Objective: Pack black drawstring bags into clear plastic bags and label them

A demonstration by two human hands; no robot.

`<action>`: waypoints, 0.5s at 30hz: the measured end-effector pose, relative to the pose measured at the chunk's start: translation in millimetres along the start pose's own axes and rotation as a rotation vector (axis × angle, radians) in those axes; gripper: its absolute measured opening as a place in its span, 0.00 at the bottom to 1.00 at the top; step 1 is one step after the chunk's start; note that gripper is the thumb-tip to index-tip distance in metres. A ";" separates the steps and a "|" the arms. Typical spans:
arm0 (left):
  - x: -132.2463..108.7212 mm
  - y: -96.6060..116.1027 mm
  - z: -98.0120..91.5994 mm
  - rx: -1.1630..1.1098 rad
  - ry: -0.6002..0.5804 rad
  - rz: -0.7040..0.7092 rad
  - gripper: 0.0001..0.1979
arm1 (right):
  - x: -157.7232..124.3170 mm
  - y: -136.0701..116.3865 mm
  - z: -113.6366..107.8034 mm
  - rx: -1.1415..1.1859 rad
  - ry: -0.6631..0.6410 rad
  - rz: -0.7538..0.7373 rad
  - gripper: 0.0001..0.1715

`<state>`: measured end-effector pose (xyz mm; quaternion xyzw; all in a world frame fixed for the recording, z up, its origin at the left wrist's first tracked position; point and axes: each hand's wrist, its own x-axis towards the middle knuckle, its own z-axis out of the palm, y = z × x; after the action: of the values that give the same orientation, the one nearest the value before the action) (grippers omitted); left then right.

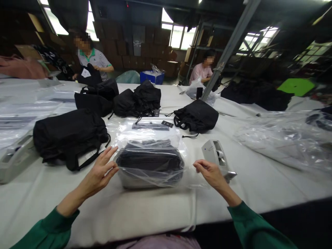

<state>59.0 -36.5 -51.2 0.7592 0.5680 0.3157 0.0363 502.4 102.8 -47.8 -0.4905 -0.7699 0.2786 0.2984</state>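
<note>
In front of me on the white table a black bag (pixel 150 159) lies inside a clear plastic bag (pixel 153 176), its loose film spreading toward the right. My left hand (pixel 102 170) is at the left end of the package, fingers spread and open, fingertips close to the film. On the other side my right hand (pixel 209 172) is closed in a pinch at the right edge of the film. Behind the package lies a flat clear plastic bag (pixel 124 133) with a printed strip, and a black hang tag (pixel 167 123) rests on it.
Several black bags surround the package, including a large one (pixel 70 133) at left and one (pixel 198 116) at right. A grey tape dispenser (pixel 216 155) stands beside my right hand. Plastic sheeting (pixel 285 138) covers the far right. Two people work across the table.
</note>
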 end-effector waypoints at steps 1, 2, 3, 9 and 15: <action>4.8 -4.8 2.2 -0.040 -0.051 0.003 0.11 | 3.6 1.5 0.4 -0.008 0.005 -0.003 0.21; 7.6 -9.4 4.8 -0.092 -0.099 -0.014 0.12 | 6.4 3.0 0.4 -0.014 0.019 -0.005 0.21; 8.7 -13.8 7.9 -0.145 -0.137 -0.046 0.13 | 8.6 4.6 0.2 -0.019 0.043 -0.009 0.21; -1.0 -33.6 23.3 -0.349 -0.150 -0.278 0.16 | 18.2 19.1 8.5 -0.017 0.109 -0.043 0.22; -2.4 -33.0 31.0 -0.427 -0.072 -0.367 0.17 | 37.3 29.2 32.1 -0.151 0.092 -0.167 0.27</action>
<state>47.1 -17.7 -90.7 0.6294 0.6150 0.3893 0.2720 483.3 143.4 -83.3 -0.4579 -0.8125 0.1710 0.3178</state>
